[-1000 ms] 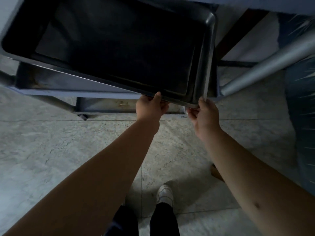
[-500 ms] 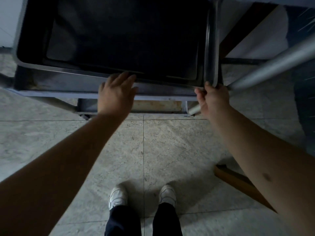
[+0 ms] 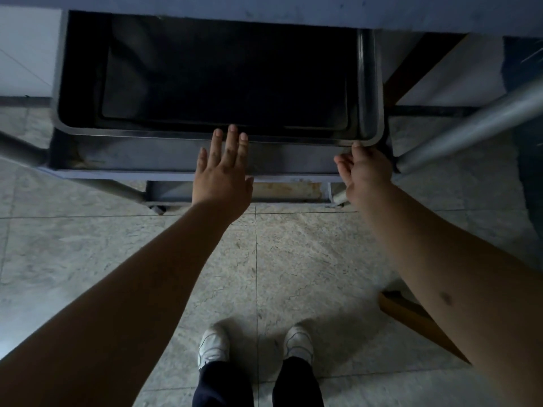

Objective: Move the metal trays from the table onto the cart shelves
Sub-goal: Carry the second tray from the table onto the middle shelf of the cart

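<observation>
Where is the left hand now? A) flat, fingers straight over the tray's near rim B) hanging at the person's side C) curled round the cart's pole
A: the left hand lies open, straight fingers reaching the metal tray near rim.

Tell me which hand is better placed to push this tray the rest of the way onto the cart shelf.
Left, probably. The left hand lies flat with straight fingers at the middle of the tray near rim, so it could push squarely. The right hand sits at the tray's right corner, likelier to skew it.
</observation>
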Demonstrator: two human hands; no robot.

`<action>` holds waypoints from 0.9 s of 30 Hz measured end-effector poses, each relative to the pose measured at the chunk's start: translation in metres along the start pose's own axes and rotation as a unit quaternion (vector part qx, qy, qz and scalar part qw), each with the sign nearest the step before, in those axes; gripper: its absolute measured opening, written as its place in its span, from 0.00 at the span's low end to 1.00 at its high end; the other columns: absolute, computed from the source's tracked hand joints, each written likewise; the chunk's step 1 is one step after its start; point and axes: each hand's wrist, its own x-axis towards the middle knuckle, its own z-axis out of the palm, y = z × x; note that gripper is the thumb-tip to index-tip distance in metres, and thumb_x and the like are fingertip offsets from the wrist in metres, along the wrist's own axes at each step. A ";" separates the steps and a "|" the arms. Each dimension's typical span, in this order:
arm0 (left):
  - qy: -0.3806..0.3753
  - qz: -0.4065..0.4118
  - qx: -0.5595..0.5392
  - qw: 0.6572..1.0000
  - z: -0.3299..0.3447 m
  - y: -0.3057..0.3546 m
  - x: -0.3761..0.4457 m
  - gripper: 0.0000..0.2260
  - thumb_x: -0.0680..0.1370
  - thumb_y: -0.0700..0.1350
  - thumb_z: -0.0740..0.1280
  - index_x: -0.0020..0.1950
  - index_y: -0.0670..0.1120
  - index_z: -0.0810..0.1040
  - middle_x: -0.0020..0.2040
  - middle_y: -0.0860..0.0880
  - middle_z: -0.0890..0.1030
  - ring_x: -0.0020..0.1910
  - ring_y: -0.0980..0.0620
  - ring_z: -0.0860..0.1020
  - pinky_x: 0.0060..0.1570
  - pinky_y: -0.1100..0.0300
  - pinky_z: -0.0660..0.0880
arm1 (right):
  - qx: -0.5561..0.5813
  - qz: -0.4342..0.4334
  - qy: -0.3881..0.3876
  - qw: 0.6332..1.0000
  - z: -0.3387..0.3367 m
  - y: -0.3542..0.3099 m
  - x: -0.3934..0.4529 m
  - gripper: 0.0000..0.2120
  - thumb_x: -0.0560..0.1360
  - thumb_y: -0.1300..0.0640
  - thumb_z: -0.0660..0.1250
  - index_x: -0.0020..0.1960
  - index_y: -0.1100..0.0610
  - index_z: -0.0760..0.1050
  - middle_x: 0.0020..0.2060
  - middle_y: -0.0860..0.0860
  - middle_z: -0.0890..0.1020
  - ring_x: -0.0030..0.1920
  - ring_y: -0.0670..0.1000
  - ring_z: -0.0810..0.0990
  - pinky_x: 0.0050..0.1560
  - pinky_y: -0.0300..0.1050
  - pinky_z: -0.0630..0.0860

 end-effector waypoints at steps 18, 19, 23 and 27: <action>-0.145 0.022 -0.006 0.989 -0.116 0.002 -0.144 0.42 0.69 0.78 0.31 0.79 0.60 0.33 0.79 0.48 0.30 0.76 0.44 0.31 0.73 0.37 0.39 | -0.783 -0.308 -0.183 0.508 -0.053 -0.003 -0.164 0.54 0.62 0.17 0.45 0.78 0.44 0.35 0.77 0.49 0.32 0.76 0.56 0.32 0.72 0.69 0.44; -0.147 0.016 -0.006 0.989 -0.128 0.003 -0.160 0.42 0.69 0.78 0.31 0.79 0.60 0.34 0.79 0.49 0.31 0.76 0.44 0.31 0.73 0.37 0.39 | -0.790 -0.301 -0.189 0.500 -0.057 -0.005 -0.182 0.54 0.62 0.17 0.45 0.78 0.45 0.35 0.76 0.49 0.31 0.76 0.55 0.30 0.73 0.70 0.43; -0.134 0.015 -0.013 0.991 -0.187 0.008 -0.210 0.42 0.68 0.79 0.31 0.79 0.61 0.35 0.79 0.49 0.31 0.76 0.45 0.31 0.73 0.39 0.39 | -0.788 -0.275 -0.203 0.512 -0.071 -0.015 -0.262 0.54 0.61 0.17 0.44 0.78 0.44 0.34 0.75 0.47 0.28 0.74 0.53 0.27 0.73 0.68 0.39; -0.102 0.045 -0.008 0.994 -0.252 0.006 -0.250 0.43 0.69 0.79 0.32 0.80 0.60 0.39 0.78 0.49 0.32 0.76 0.46 0.30 0.73 0.42 0.39 | -0.774 -0.276 -0.172 0.544 -0.089 -0.036 -0.341 0.55 0.61 0.16 0.44 0.78 0.44 0.36 0.77 0.49 0.32 0.76 0.55 0.32 0.73 0.68 0.41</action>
